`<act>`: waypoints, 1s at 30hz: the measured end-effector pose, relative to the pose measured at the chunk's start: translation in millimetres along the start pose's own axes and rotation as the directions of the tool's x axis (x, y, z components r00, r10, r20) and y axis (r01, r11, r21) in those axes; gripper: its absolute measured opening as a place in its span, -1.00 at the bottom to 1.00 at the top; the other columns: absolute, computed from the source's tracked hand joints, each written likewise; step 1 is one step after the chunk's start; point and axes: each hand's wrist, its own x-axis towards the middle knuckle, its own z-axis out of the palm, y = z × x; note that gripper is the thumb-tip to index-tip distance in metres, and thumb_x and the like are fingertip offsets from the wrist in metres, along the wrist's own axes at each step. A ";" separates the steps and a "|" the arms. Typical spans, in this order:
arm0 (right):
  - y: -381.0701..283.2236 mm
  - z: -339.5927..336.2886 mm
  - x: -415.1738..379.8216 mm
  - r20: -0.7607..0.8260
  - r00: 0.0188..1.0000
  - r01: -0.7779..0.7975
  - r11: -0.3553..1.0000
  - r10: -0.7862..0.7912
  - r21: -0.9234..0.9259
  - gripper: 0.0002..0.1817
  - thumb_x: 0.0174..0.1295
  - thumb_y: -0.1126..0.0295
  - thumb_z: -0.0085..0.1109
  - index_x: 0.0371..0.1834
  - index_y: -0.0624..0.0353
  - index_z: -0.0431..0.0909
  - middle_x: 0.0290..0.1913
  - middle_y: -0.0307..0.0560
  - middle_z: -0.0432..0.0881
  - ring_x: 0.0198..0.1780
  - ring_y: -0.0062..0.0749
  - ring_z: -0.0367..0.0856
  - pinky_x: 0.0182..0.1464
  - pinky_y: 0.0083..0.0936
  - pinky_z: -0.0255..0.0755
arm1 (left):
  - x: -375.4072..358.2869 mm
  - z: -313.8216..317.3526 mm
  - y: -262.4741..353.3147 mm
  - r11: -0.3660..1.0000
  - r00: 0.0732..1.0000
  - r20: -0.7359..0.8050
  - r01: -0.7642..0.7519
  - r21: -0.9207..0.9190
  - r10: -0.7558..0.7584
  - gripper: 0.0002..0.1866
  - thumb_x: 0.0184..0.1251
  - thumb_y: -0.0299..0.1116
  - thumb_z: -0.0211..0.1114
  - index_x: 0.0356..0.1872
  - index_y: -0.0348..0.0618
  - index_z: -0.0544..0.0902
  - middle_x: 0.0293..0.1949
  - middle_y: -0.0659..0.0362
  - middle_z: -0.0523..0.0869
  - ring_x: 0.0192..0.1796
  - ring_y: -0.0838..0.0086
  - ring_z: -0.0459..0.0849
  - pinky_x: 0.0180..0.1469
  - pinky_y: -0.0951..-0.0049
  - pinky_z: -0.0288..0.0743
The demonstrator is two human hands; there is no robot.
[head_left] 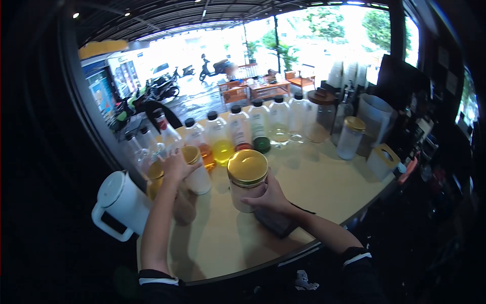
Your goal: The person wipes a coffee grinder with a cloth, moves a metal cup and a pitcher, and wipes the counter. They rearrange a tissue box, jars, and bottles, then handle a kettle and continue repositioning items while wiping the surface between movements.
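In my right hand (272, 195) is a clear jar with a gold lid (247, 167), gripped round its side at the near middle of the counter. My left hand (174, 166) closes on the upper left side of another gold-lidded jar (198, 180) with white contents. A further gold-lidded jar (155, 185) stands left of it, partly hidden by my left forearm. Beneath my right wrist lies a dark flat item (276, 220) whose kind I cannot make out.
Several black-capped bottles (223, 147), some with coloured liquid, line the counter's back edge. A white pitcher (119, 200) stands at left. To the right are a gold-lidded jar (350, 139), a large clear pitcher (373, 121) and a tissue box (382, 161).
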 end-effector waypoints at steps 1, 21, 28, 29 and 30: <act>-4.1 -17.0 -6.3 -0.020 1.000 -0.002 1.000 0.003 0.014 0.01 -0.27 0.26 0.60 0.25 0.23 0.10 0.16 0.08 0.41 0.22 -0.22 0.44 0.25 -0.27 0.37 | -1.0 -2.9 3.4 0.999 1.000 -0.024 0.019 -0.051 -0.020 0.16 -0.23 0.46 0.32 0.34 -0.21 0.27 0.28 -0.09 0.41 0.35 0.15 0.37 0.39 -0.19 -0.02; 46.3 -336.4 -78.0 -0.555 0.829 -0.170 0.913 -0.071 -0.371 -0.02 -0.32 0.36 0.58 0.21 0.34 0.15 0.11 0.13 0.43 0.21 -0.13 0.42 0.23 -0.26 0.33 | -77.9 -58.9 272.7 0.619 0.803 -0.438 -0.593 -0.515 0.404 0.00 -0.24 0.00 0.59 0.23 -0.39 0.36 0.08 -0.08 0.50 0.13 0.15 0.52 0.21 0.26 0.39; 77.4 -369.5 -78.3 -0.541 0.836 -0.164 0.902 -0.087 -0.400 0.05 -0.19 0.39 0.56 0.33 0.30 -0.02 0.20 0.15 0.34 0.28 -0.12 0.33 0.31 -0.26 0.23 | -104.2 -34.9 377.1 0.420 0.768 -0.357 -0.605 -0.676 0.531 0.05 -0.25 0.05 0.58 0.24 -0.44 0.32 0.12 -0.19 0.46 0.20 0.04 0.48 0.23 0.18 0.40; 80.8 -374.6 -75.1 -0.492 0.854 -0.069 0.901 -0.170 -0.429 0.05 -0.15 0.40 0.54 0.35 0.30 -0.04 0.23 0.16 0.31 0.31 -0.10 0.30 0.34 -0.25 0.19 | -105.2 -31.9 386.5 0.439 0.772 -0.339 -0.600 -0.669 0.538 0.08 -0.25 0.02 0.59 0.28 -0.41 0.27 0.14 -0.20 0.44 0.22 0.04 0.47 0.25 0.16 0.40; 82.8 -376.2 -74.0 -0.440 0.863 0.026 0.892 -0.247 -0.450 0.04 -0.12 0.41 0.52 0.36 0.30 -0.07 0.27 0.17 0.28 0.33 -0.08 0.28 0.36 -0.24 0.15 | -106.5 -29.0 394.7 0.440 0.771 -0.336 -0.599 -0.668 0.541 0.08 -0.25 0.02 0.59 0.28 -0.41 0.27 0.14 -0.20 0.44 0.22 0.04 0.47 0.25 0.16 0.40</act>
